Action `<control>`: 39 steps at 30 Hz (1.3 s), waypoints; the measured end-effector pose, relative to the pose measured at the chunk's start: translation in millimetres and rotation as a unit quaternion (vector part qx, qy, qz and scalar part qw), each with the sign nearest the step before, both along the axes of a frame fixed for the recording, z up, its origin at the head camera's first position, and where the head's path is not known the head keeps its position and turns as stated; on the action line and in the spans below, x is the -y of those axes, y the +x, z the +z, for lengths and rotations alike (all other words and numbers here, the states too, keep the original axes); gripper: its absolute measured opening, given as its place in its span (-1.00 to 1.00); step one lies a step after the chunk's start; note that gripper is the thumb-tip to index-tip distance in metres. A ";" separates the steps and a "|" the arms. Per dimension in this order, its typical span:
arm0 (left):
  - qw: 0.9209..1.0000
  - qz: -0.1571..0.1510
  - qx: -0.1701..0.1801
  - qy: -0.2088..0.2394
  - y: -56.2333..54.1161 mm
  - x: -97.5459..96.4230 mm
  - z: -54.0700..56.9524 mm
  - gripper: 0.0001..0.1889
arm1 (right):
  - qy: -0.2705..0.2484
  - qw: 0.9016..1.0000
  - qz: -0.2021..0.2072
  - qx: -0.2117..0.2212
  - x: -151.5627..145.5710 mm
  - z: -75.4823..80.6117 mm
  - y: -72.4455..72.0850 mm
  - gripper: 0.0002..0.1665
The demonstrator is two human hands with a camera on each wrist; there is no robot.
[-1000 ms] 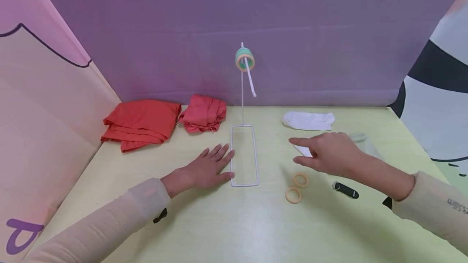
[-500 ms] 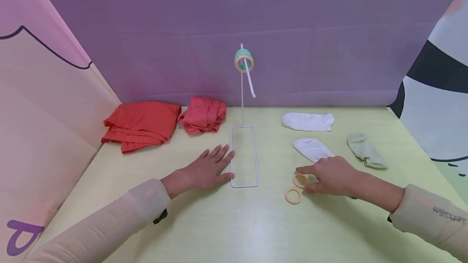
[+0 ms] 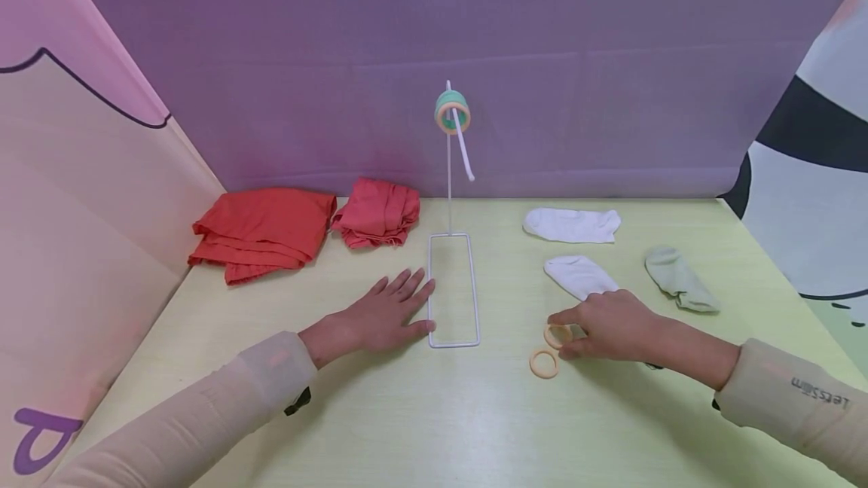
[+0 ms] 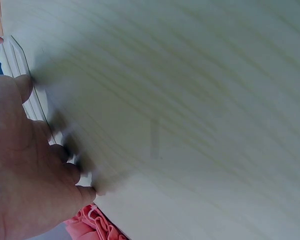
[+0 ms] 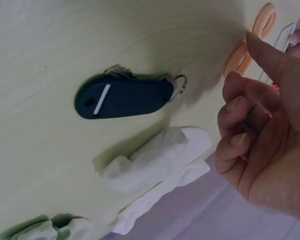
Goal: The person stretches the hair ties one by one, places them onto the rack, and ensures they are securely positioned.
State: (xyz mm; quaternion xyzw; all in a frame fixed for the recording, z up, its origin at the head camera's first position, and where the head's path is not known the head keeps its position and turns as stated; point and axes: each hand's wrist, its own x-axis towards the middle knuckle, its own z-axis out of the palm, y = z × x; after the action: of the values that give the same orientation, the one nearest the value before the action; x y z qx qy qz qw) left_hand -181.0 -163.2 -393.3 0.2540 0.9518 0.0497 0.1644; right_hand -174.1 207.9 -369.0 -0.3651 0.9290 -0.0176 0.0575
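My left hand (image 3: pixel 383 316) lies flat with its fingers spread, the fingertips and thumb at the left side of the base of a white wire stand (image 3: pixel 453 344). High on the stand's arm hang green rings (image 3: pixel 441 99) with an orange ring (image 3: pixel 442 125) in front. At the right, my right hand (image 3: pixel 613 328) pinches an orange ring (image 5: pixel 232 65) on the table between thumb and index finger. The other fingers are curled in the right wrist view. A second orange ring (image 3: pixel 532 364) lies just in front of it.
Two folded red cloths (image 3: pixel 271 221) (image 3: pixel 380 209) lie at the back left. White socks (image 3: pixel 573 225) (image 3: pixel 579 276) and a pale green sock (image 3: pixel 678 281) lie at the right. A key with a dark tag (image 5: pixel 125 97) sits beneath my right hand. A purple backdrop (image 3: pixel 339 96) stands behind the table.
My right hand has come down and toward me from above the white sock to the orange ring, and its fingers have closed on it. The left hand has stayed in place.
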 end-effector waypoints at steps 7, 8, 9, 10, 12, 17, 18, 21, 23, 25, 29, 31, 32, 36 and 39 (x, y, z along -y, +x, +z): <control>1.000 0.003 0.003 0.000 -1.3 0.9 -0.9 -0.19 | -0.013 1.000 0.009 -0.016 0.2 -2.1 -0.9 -0.60; 1.000 0.003 0.003 0.000 -1.4 1.0 -0.9 -0.19 | -0.015 1.000 0.011 -0.018 0.3 -2.5 -1.1 -0.61; 1.000 0.004 0.004 0.000 -1.5 1.0 -1.0 -0.18 | -0.017 1.000 0.013 -0.020 0.4 -2.8 -1.3 -0.63; 1.000 0.004 0.005 0.000 -1.5 0.9 -1.0 -0.18 | -0.021 0.999 0.016 -0.022 0.5 -3.3 -1.4 -0.65; 1.000 0.004 0.005 0.000 -1.6 1.1 -1.1 -0.18 | -0.028 0.999 0.018 -0.022 0.7 -4.2 -1.7 -0.69; 1.000 0.003 0.002 -0.003 -2.1 1.4 -2.0 -0.18 | -0.046 0.999 0.014 -0.024 0.8 -5.6 -1.0 -0.75; 1.000 0.003 0.001 -0.004 -2.2 1.4 -2.2 -0.18 | -0.049 0.998 0.012 -0.026 0.9 -5.9 -0.9 -0.75; 1.000 0.003 0.001 -0.002 -2.0 1.2 -2.0 -0.18 | -0.057 0.998 0.004 -0.027 0.7 -6.9 -0.5 -0.77; 1.000 0.003 0.002 -0.002 -1.5 1.1 -1.6 -0.18 | -0.062 0.998 0.000 -0.030 0.6 -7.2 -0.3 -0.78; 1.000 0.002 0.003 0.000 -1.3 1.0 -1.3 -0.18 | -0.065 0.997 -0.002 -0.036 0.6 -6.7 -0.3 -0.78; 1.000 0.003 0.003 0.000 -1.0 1.5 -1.4 -0.19 | -0.076 0.995 0.001 -0.056 2.6 -1.2 -1.2 -0.80; 1.000 0.003 0.003 0.000 -0.8 1.5 -1.7 -0.19 | -0.082 0.994 0.002 -0.066 4.8 4.6 -1.2 -0.80; 1.000 0.003 0.004 0.000 -0.7 1.4 -1.7 -0.18 | -0.086 0.993 0.004 -0.075 6.5 8.0 -1.3 -0.80; 1.000 0.002 0.004 0.001 -0.9 1.0 -1.8 -0.19 | -0.118 0.982 0.023 -0.146 15.3 27.3 -0.3 -0.75; 1.000 0.002 0.003 -0.002 -1.1 0.9 -1.8 -0.19 | -0.170 0.959 0.051 -0.221 23.4 48.9 -0.4 -0.71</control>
State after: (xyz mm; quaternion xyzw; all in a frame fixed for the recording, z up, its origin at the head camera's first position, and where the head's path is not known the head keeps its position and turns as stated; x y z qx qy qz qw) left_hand -182.1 -164.2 -395.1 0.2514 0.9520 0.0487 0.1679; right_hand -174.5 184.5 -320.2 -0.4115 0.8818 -0.0909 -0.2117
